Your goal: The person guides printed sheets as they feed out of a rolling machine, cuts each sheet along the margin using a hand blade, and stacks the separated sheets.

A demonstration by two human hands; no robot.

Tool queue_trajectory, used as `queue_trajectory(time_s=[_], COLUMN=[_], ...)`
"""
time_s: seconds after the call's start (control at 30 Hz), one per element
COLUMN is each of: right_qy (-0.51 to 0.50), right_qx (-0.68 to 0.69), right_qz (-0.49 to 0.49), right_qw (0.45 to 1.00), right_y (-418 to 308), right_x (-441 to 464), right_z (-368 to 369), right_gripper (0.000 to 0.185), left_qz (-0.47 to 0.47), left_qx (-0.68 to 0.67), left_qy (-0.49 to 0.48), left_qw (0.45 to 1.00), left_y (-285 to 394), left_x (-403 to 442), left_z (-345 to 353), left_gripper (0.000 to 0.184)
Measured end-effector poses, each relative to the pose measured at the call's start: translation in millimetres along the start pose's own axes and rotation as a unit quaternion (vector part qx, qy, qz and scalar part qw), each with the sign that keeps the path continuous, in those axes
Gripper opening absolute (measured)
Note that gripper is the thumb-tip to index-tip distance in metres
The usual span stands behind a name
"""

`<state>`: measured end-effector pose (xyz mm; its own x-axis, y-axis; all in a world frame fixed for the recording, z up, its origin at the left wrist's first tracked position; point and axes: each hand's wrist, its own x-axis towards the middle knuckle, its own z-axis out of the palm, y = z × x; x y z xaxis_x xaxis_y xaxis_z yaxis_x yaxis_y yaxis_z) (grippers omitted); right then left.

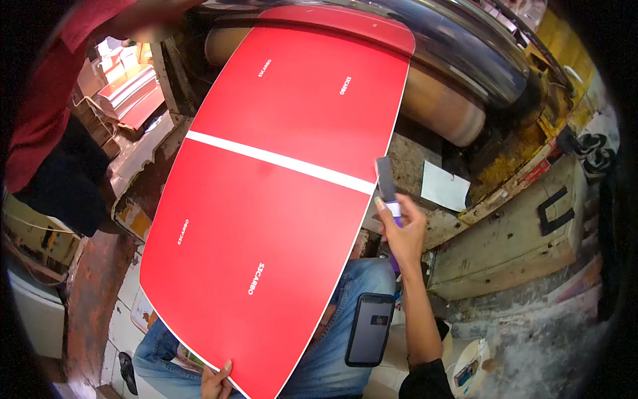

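Note:
A long red printed sheet [259,179] with a white stripe across it and small white lettering stretches from my lap up to the rollers. My left hand [216,384] grips its bottom edge, thumb on top. Beside the sheet's right edge, near the stripe's end, my right hand [404,226] is closed around a purple-handled knife [385,178] with a broad, flat grey blade. The blade's tip is close to the sheet's edge; whether it touches I cannot tell. The sheet's far end passes beneath the shiny metal roller [458,50].
A tan lower roller [445,106] runs below the metal one. A phone [369,330] lies on my thigh. A white paper piece [445,186] rests on the machine's ledge. Another person in a red sleeve [43,113] stands at left, near stacked red sheets [133,93]. A metal box [505,233] stands right.

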<state>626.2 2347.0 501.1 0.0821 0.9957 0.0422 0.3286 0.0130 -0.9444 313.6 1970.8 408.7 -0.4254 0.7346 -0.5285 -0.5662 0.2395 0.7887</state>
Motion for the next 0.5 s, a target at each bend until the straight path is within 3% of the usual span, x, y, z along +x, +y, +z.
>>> queue_trajectory(time_s=[0.03,0.07,0.1,0.13,0.17,0.23,0.27,0.37,0.43,0.5], right_qy=[-0.004,0.050,0.102,0.069,0.070,-0.061,-0.108,-0.144,-0.158,-0.177], right_qx=[0.000,-0.147,-0.283,-0.283,-0.283,-0.364,-0.369,-0.264,-0.234,-0.202], right_qz=[-0.001,-0.215,-0.411,-0.422,-0.422,-0.499,-0.502,-0.472,-0.446,-0.429], right_qw=[1.000,0.964,0.861,0.859,0.858,0.784,0.775,0.829,0.849,0.862], right_y=[0.3,0.6,1.5,4.1,11.8,25.8,25.6,29.7,38.3,33.7], right_x=[4.8,12.1,17.9,26.2,31.1,47.3,47.4,57.7,53.7,51.0], right_z=[-1.6,-3.9,-4.4,-1.3,-0.1,3.4,5.3,3.4,9.6,13.3], right_gripper=[0.031,0.036,0.043,0.055,0.055,0.058,0.063,0.054,0.050,0.047], left_qz=[0.001,-0.041,-0.085,-0.085,-0.118,-0.140,-0.080,0.039,-0.098,-0.102], left_qx=[-0.002,0.039,0.082,0.084,0.141,0.191,0.164,0.031,0.157,0.201], left_qy=[0.003,0.001,-0.003,-0.002,-0.011,-0.021,0.036,0.148,0.047,0.058], left_qw=[1.000,0.998,0.993,0.993,0.983,0.971,0.983,0.988,0.982,0.973], left_y=[1.1,4.3,9.0,13.6,16.3,8.5,-1.5,-18.0,-3.4,16.3], left_x=[-2.7,-5.4,-8.9,-11.6,-13.9,-18.6,-21.2,-18.9,-14.5,-10.8], left_z=[-1.6,-6.5,-13.2,-21.2,-29.1,-35.5,-31.2,-9.7,-42.7,-72.8], left_gripper=[0.058,0.058,0.058,0.058,0.058,0.057,0.056,0.052,0.045,0.042])
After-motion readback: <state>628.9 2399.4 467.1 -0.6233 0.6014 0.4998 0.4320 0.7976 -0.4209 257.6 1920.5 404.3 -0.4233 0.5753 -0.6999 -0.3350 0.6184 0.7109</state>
